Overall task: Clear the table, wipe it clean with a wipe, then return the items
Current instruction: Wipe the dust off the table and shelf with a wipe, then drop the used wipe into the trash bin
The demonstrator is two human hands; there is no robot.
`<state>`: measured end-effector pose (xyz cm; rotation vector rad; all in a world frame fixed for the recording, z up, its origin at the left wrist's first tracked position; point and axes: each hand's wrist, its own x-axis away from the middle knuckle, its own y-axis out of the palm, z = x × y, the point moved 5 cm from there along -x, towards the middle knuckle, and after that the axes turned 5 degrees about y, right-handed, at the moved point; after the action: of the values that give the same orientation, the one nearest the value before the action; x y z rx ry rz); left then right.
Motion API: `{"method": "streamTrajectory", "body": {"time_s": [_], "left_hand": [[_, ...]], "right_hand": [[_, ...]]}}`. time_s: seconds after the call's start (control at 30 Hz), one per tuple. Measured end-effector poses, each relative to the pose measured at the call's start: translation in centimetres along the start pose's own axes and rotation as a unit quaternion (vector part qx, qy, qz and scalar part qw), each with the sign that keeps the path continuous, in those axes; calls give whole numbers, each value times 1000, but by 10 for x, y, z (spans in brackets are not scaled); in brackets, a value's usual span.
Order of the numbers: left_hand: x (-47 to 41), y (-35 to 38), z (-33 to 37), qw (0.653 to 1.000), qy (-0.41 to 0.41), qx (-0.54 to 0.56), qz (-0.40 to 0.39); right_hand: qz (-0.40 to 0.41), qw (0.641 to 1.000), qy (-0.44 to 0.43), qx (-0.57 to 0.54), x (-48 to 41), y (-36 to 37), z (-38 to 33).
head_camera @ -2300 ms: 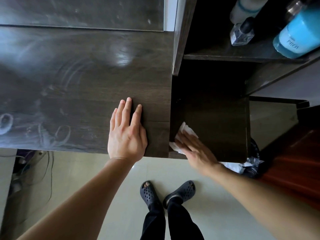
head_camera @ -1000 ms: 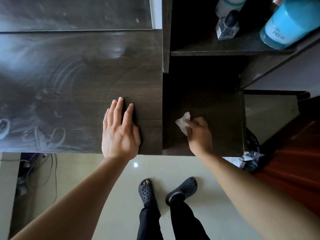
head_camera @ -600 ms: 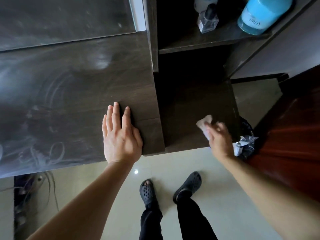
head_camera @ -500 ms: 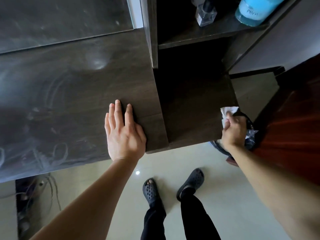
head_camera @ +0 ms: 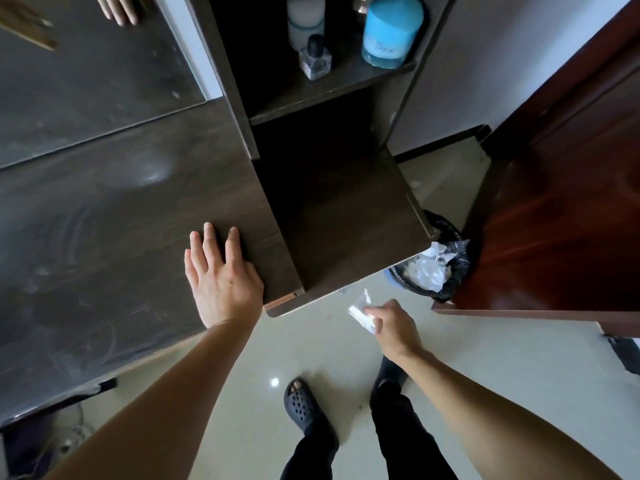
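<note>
The dark wooden table (head_camera: 114,216) shows faint wipe streaks. My left hand (head_camera: 221,275) lies flat on its near right corner, fingers straight. My right hand (head_camera: 391,323) is off the table, above the floor, pinching a crumpled white wipe (head_camera: 362,311). A black-lined bin (head_camera: 433,268) holding crumpled white paper stands just right of the wipe, beside the lower dark shelf (head_camera: 343,216). A blue bottle (head_camera: 391,29), a small clear bottle (head_camera: 315,58) and a white bottle (head_camera: 306,19) stand on the upper shelf.
A reddish-brown wooden panel (head_camera: 561,209) stands at the right, past the bin. A mirror (head_camera: 86,74) backs the table and reflects fingers at the top. Cables (head_camera: 65,441) lie on the floor under the table's left. My feet in dark clogs (head_camera: 301,403) stand on pale tiles.
My right hand left the lower shelf with the wipe, swung right over the bin, and now is lower and nearer to me above the floor. The left hand stayed put.
</note>
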<state>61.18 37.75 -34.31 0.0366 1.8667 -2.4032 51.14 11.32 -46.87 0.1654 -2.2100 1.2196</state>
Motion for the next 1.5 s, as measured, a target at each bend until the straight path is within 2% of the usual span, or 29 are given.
{"method": "streamTrajectory", "body": {"time_s": [0.13,0.2,0.4,0.6,0.73,0.8,0.9,1.03,1.3,1.5], "left_hand": [[11,5,70,991,117,51,-41],[20,16,121,979,172,82,-68],[17,75,251,949,233,131,-166],[-29,131,327,941,263,86,-194],[-52,159,340,936,291,41,-193],[-61,178,341,926,319,13,-200],[-67,207,332,911,363,-28,-194],[-64,234,319,888,426,-50,-165],[-61,241,314,890,436,-17,-132],[-64,241,315,887,446,-7,-121]], "right_hand": [[32,976,198,-79,11,-41,84],[55,959,251,-117,10,-61,115],[76,942,294,-146,-21,-110,190],[48,943,290,-155,-73,-143,228],[24,943,295,-152,-116,-142,241],[13,941,291,-169,-139,-132,243],[21,949,281,-139,-166,-116,244],[-10,954,279,-110,-206,-87,254],[-20,953,289,-90,-263,-37,274],[-4,945,305,-116,-246,-50,272]]}}
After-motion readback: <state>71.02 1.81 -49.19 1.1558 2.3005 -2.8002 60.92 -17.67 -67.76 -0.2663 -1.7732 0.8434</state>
